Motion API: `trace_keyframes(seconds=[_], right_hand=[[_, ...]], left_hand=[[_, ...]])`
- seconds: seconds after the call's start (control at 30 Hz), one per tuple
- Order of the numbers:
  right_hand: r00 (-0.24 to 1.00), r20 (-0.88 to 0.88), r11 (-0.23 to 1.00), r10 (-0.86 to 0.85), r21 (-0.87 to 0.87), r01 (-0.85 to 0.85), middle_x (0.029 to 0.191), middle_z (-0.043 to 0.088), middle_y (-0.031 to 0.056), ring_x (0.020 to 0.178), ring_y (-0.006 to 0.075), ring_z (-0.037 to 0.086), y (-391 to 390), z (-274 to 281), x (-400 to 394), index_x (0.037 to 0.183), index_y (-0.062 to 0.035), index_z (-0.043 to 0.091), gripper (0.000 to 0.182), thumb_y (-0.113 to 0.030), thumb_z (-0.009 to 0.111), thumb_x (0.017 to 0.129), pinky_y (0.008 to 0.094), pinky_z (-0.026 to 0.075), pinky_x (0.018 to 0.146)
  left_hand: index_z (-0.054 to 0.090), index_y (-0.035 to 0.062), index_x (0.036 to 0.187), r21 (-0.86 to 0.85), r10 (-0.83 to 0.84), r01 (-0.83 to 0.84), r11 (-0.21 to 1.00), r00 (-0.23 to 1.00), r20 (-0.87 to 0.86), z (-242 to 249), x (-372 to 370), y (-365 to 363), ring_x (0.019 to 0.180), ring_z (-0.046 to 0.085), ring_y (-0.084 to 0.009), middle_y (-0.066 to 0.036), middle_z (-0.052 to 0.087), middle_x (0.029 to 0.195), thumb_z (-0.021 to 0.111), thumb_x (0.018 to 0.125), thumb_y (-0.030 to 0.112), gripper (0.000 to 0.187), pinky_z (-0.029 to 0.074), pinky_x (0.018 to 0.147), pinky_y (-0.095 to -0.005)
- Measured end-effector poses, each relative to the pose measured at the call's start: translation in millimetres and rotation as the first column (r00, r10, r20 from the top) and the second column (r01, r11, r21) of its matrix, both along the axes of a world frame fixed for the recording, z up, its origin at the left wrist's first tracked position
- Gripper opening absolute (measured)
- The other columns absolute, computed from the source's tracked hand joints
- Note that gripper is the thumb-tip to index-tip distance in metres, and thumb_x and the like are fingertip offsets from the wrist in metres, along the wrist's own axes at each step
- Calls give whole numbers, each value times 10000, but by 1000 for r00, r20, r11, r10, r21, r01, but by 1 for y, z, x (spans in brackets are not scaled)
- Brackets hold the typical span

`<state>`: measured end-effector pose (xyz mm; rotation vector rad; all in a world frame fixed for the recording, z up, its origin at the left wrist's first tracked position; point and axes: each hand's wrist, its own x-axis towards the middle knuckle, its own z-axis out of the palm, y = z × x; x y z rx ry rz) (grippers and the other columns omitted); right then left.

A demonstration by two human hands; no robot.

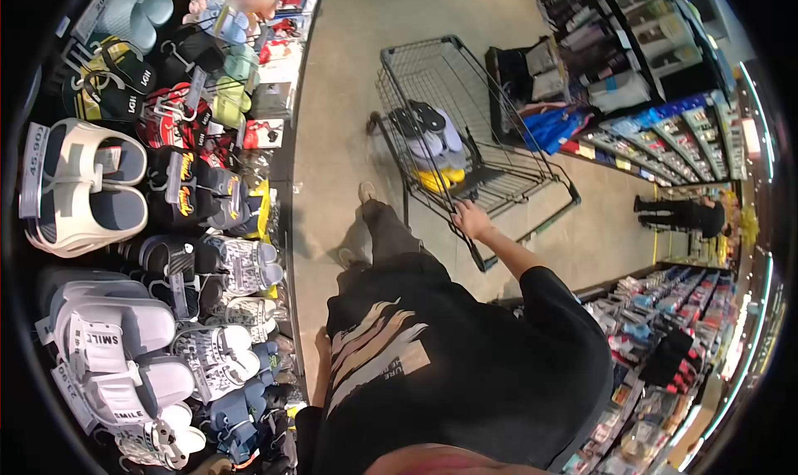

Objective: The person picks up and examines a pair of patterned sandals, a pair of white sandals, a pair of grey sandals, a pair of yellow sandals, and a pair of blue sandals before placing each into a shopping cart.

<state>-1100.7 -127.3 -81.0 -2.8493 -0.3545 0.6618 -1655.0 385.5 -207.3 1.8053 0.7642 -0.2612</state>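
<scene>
My right hand (471, 218) is closed around the handle bar of a black wire shopping cart (515, 191). In the cart lie several pairs of slippers: a black pair (420, 118), white ones (449, 132) and a yellow pair (439, 178). They are bunched at the cart's near-left side. My left hand (322, 343) hangs low beside my black T-shirt, partly hidden by it, and its fingers cannot be made out. The nearest things to it are slippers hanging on the rack to the left, such as a white patterned pair (218, 354).
Grey slides (150, 317) and cream slides (91, 188) with price tags jut out from the left rack. Shelves of packaged goods (615, 59) stand to the right of the cart. A person in dark clothes (690, 216) stands farther off. Tan floor (349, 76) runs between the racks.
</scene>
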Motion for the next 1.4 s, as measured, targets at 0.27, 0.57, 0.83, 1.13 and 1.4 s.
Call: trace_keyframes(seconds=[0.27,0.57,0.83,1.13,1.4], right_hand=[[927,362,994,98,-81,-73,1325,600,150,1286,351,502,-11,12,-68,1184,18,621,486,-423,529,1002,525,289,1159],[929,371,998,22,43,-41,1389,531,213,1326,346,476,41,-2,-81,1286,28,560,594,-487,518,995,549,251,1180],[963,198,946,184,231,-228,1409,540,205,1314,386,495,-98,74,-76,1407,-64,510,691,-572,563,941,514,374,1114],[926,257,958,275,8,-286,1075,684,131,1054,349,646,-257,51,-85,1060,-88,641,470,-472,748,812,500,480,903],[935,-60,936,349,66,-345,971,732,176,955,361,702,-245,63,-60,957,-102,733,392,-454,733,784,491,573,813]], left_hand=[[660,36,958,-51,-40,49,998,986,164,13,155,-38,778,683,-156,-75,684,821,688,894,91,89,524,606,-291],[655,52,1063,-43,58,-59,997,998,-9,36,197,-86,701,664,-141,-62,677,793,668,930,140,160,500,554,-273],[453,31,1457,532,-578,394,749,781,235,169,309,-240,1403,419,-372,-228,441,1497,717,869,126,652,374,1137,-449],[282,8,1543,727,-817,639,251,542,-195,213,349,-359,1524,196,-364,-221,298,1588,797,780,292,964,100,1230,-591],[592,6,1185,556,-790,812,178,455,-410,208,384,-344,1177,589,-405,-241,652,1140,775,786,296,525,488,996,-481]])
